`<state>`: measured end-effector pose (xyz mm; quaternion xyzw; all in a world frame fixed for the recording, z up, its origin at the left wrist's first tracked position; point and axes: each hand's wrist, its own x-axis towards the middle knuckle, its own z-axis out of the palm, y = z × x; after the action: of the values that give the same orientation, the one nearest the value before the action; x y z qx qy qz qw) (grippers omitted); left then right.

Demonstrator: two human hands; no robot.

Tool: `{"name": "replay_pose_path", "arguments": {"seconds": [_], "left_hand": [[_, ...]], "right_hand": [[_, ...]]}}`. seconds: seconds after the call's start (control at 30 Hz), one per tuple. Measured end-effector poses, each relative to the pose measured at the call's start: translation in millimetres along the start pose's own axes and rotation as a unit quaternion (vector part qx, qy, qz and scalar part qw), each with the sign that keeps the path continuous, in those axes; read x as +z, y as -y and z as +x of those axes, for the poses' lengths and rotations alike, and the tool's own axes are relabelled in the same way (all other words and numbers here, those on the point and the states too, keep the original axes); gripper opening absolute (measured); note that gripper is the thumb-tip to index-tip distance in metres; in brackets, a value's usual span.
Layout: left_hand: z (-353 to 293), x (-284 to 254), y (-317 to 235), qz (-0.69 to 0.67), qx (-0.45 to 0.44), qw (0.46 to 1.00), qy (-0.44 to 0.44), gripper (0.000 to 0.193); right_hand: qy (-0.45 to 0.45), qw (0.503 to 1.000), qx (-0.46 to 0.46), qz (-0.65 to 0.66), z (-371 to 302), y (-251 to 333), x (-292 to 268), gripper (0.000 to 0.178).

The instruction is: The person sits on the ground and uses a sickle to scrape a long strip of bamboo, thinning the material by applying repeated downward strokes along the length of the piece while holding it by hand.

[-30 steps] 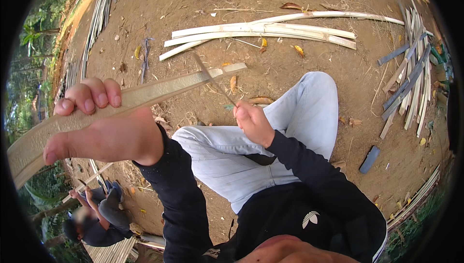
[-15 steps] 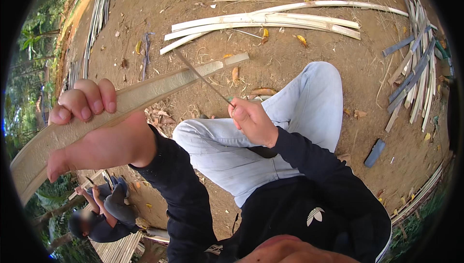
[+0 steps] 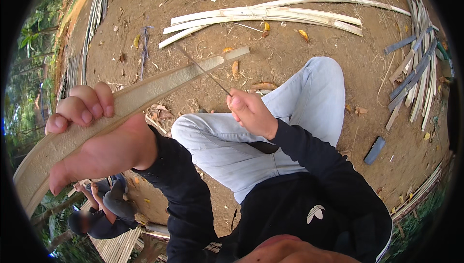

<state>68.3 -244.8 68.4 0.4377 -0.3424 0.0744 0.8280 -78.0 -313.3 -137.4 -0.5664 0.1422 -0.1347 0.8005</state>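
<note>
My left hand [image 3: 108,142] is wrapped round a long, split bamboo strip [image 3: 157,85], pale inner face up, fingers over its far edge and thumb beneath the near one. The strip slants from the lower left up to a narrow far end in the middle. In my right hand [image 3: 253,114], closed in a fist, is a knife whose thin dark blade [image 3: 193,62] lies across the strip near that narrow end. The knife's handle is hidden by my fingers. A lighter, notched patch shows on the strip beside the blade.
Beyond my bent legs [image 3: 309,89], several pale bamboo strips [image 3: 270,15] lie on the dirt. More strips are heaped at the right [image 3: 418,79], near a dark flat block [image 3: 374,151]. Another person [image 3: 108,210] sits at the lower left by a slatted bamboo stack [image 3: 118,248].
The narrow end of the bamboo strip has risen slightly, and my right hand with the knife has shifted a little away from me. Both grips are the same.
</note>
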Motion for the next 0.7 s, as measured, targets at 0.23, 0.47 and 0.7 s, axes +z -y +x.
{"name": "replay_pose_path", "arguments": {"seconds": [0.23,0.47,0.7], "left_hand": [[-7,0,-6,0.001,0.011,1.000,0.025,0.080],[-5,6,-14,0.004,0.001,1.000,0.027,0.082],[12,0,-3,0.008,-0.009,0.999,0.029,0.083]], "right_hand": [[-0.025,0.995,-0.070,-0.073,8,-21,-12,0.059],[-0.029,0.988,-0.116,-0.102,-3,-22,-2,0.056],[-0.018,0.993,-0.093,-0.063,-4,-25,-12,0.055]]}}
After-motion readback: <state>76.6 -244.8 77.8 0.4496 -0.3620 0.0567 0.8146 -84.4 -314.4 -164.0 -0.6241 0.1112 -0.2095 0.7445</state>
